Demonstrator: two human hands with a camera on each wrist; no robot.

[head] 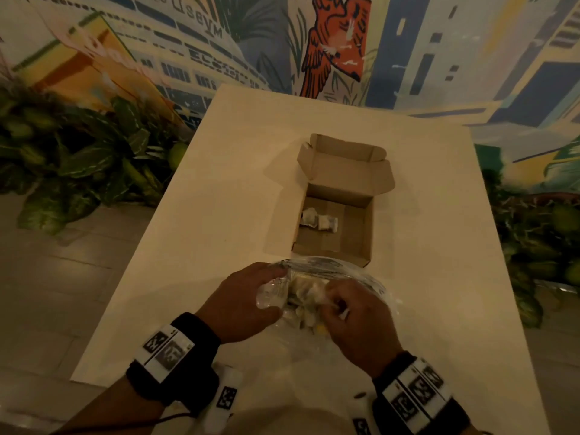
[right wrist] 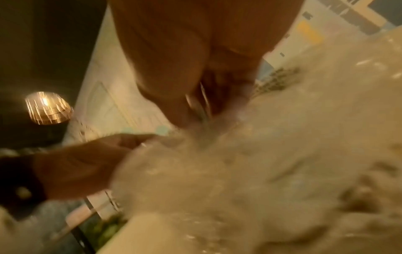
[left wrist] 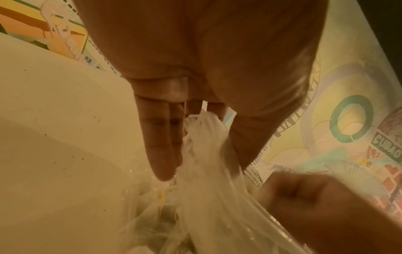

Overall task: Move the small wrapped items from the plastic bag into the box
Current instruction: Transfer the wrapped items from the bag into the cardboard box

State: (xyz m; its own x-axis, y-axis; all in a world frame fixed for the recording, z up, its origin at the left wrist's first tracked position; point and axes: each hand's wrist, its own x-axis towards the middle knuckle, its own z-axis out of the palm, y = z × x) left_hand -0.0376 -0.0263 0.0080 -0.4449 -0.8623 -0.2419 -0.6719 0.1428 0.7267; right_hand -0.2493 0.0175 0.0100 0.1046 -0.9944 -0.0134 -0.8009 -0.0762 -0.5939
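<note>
A clear plastic bag lies crumpled on the white table, just in front of an open cardboard box. Two small wrapped items lie on the box floor. Several more wrapped items show through the bag. My left hand grips the bag's left edge; in the left wrist view its fingers and thumb pinch bunched plastic. My right hand is curled inside the bag's mouth. In the blurred right wrist view it pinches a thin shiny wrapper.
The box's lid flaps stand open toward the far side. Leafy plants sit on the floor left and right of the table. A painted mural wall stands behind the table's far edge.
</note>
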